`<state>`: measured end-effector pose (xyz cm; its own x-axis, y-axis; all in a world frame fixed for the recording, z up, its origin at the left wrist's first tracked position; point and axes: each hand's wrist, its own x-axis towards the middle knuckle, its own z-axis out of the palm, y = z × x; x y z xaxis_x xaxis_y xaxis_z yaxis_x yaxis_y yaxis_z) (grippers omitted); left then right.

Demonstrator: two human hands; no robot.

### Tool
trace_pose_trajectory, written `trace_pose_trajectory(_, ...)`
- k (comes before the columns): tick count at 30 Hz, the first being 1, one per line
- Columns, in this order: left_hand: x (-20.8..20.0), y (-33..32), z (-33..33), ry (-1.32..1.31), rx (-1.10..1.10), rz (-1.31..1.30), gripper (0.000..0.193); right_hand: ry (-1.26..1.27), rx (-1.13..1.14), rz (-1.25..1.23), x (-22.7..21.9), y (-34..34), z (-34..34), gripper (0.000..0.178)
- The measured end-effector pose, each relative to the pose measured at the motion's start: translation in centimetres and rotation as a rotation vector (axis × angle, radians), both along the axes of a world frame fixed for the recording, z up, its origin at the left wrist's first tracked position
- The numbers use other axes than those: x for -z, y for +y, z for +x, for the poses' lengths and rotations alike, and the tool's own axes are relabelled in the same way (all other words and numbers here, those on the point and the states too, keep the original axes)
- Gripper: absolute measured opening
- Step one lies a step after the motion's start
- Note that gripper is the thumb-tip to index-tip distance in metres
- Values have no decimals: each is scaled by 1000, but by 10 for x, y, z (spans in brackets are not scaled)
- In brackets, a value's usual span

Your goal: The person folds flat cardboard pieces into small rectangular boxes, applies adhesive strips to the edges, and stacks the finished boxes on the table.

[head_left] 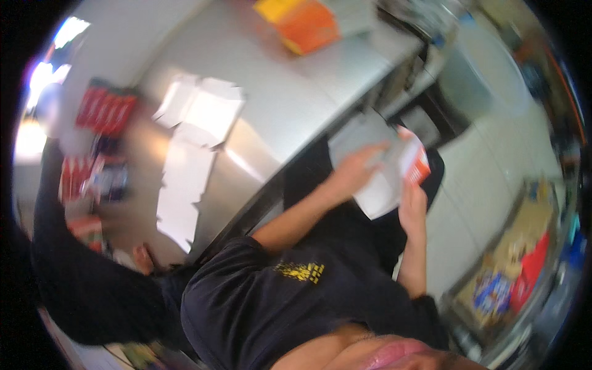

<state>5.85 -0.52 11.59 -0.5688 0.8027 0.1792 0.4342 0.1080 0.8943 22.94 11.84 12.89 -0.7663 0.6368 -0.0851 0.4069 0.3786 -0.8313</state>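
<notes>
A white cardboard piece [376,194] with an orange printed flap [416,166] is held over my lap, partly folded. My right hand [413,206] grips its right side near the orange flap, fingers partly hidden behind the card. Across its white inner face reaches my left hand [354,176], its fingers stretched toward the flap and blurred by motion. On the metal table to the left lies an unfolded white carton blank [200,108] with notched edges.
An orange and yellow box [305,28] sits at the table's far end. Red packs [105,108] stand along the left. Another person's dark sleeve [80,277] reaches in there. A translucent tub [475,71] and a cardboard tray [505,265] with packets are at right.
</notes>
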Motion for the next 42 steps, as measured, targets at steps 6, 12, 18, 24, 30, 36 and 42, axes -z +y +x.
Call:
trace_pose_trajectory(6, -37, 0, 14, -494, 367, -53, 62, 186, -101, 228, -30, -42, -16, 60)
trace_pose_trajectory(12, -16, -14, -7, -1107, 398, 51, 53, 407, -211, -561, -21, -9, 9, 99)
trace_pose_trajectory(18, -60, -13, -14, 129, 789, -200, 79, 363, -180, -461, 33, 9, 9, 57)
trace_pose_trajectory(24, -75, -19, -6, -94, 122, -111, 102, 395, 144, -523, 16, -4, -15, 22)
trace_pose_trajectory(30, -71, -3, 25, 37, -64, -39, 110, 442, 220, 32, 1, -11, -31, 23)
trace_pose_trajectory(36, -74, 8, 36, 339, -257, 71, 112, 571, 162, 167, -31, -21, -33, 35)
trace_pose_trajectory(42, -75, 14, 37, 291, -209, 314, 110, 592, 100, 188, -33, -11, -28, 36)
